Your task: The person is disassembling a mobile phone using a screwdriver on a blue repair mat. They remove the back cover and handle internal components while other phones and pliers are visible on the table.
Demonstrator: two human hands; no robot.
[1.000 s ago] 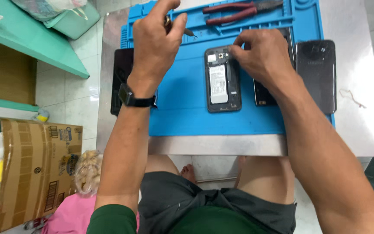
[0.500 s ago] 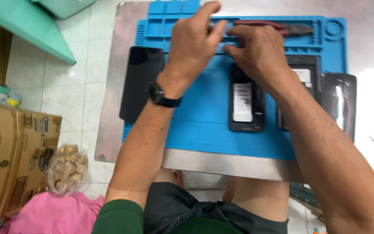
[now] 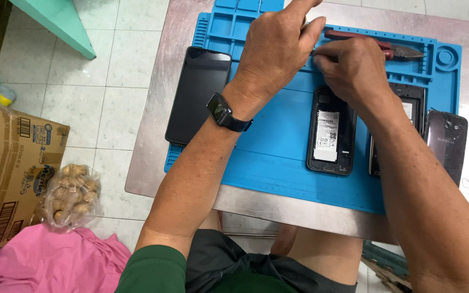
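Both hands meet above the opened phone [image 3: 330, 133] — left hand [image 3: 275, 49] and right hand [image 3: 351, 68] pinch something too small to identify. Phone lies on the blue mat [image 3: 278, 141], back cover off, battery exposed — reassembly not done.

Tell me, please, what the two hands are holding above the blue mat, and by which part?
It cannot be told for sure. The left hand and right hand pinch together at something thin and dark, mostly hidden by the fingers, above the opened phone on the mat.
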